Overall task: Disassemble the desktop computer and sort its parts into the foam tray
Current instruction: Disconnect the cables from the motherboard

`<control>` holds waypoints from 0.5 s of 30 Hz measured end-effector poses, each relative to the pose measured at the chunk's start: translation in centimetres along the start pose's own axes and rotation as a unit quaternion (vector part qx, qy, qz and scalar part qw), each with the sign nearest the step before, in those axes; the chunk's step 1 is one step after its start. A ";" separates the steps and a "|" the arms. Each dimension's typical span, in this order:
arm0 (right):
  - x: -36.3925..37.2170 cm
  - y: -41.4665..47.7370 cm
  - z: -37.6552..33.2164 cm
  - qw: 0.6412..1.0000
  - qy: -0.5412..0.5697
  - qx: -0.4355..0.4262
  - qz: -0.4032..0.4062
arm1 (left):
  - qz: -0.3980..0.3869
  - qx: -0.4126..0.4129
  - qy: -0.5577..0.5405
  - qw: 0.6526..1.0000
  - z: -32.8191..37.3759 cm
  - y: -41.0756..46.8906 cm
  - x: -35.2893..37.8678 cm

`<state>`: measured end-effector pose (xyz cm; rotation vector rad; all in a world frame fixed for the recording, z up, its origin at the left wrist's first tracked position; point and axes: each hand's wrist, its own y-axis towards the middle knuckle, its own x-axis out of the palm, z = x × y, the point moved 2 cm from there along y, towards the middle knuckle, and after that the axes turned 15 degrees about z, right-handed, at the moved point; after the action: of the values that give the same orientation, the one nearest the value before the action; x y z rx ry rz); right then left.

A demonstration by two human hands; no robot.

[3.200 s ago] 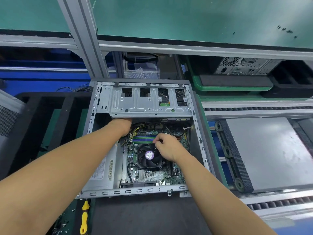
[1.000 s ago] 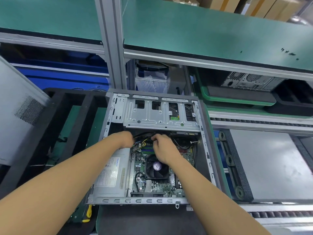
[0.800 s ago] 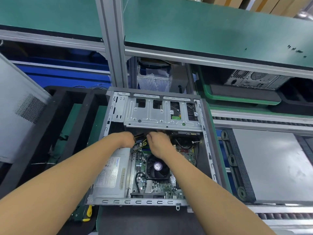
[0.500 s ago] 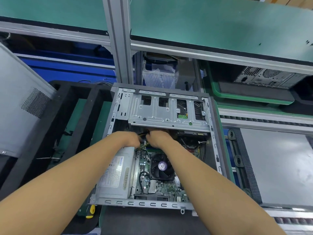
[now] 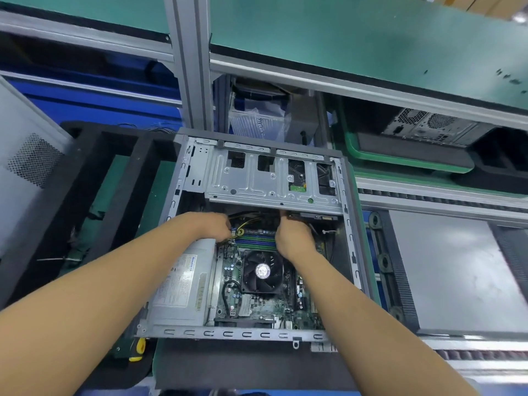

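Left hand (image 5: 213, 227), right hand (image 5: 294, 235) inside computer case (image 5: 228, 334)

The grey computer (image 5: 257, 181) lies open on its side at centre frame, insides exposed; the black foam tray (image 5: 71, 181) sits just left.

Label (image 5: 178, 284) on power supply (image 5: 174, 317): printed lines under a blue heading, too blurred to read. Round sticker (image 5: 263, 270) on fan (image 5: 253, 282) hub: print unresolved. No other legible text.
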<state>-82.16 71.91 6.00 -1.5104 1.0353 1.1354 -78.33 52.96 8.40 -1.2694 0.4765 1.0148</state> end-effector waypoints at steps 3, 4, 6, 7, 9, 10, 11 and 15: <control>-0.1 -0.2 0.7 0.999 -0.012 0.006 0.042 | 0.000 0.003 0.000 1.000 0.0 0.0 -0.1; 0.1 -0.2 0.8 0.999 0.001 0.003 0.047 | -0.001 0.003 0.000 1.000 0.0 -0.1 -0.1; 0.1 -0.1 0.9 0.998 0.035 0.003 0.052 | -0.002 0.004 -0.004 1.000 0.0 -0.2 -0.2; 0.2 0.1 0.9 0.998 0.041 -0.002 0.048 | -0.001 0.003 -0.008 1.000 0.1 -0.2 -0.2; 0.3 0.3 0.5 0.998 0.045 -0.026 0.021 | 0.000 0.000 -0.018 1.000 0.0 -0.1 -0.1; 0.5 0.4 0.4 0.998 0.054 -0.036 0.005 | 0.002 -0.005 -0.022 1.000 0.0 -0.1 -0.1; 0.6 0.5 0.2 0.997 0.061 -0.042 -0.008 | 0.004 -0.012 -0.028 1.000 0.0 -0.2 -0.2; 1.1 1.0 0.2 0.995 0.068 -0.066 -0.012 | 0.017 -0.025 -0.052 0.998 0.0 -0.3 -0.2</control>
<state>-82.92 71.80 4.69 -1.7205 1.0468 1.1136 -78.18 52.91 8.74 -1.2503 0.3948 1.1212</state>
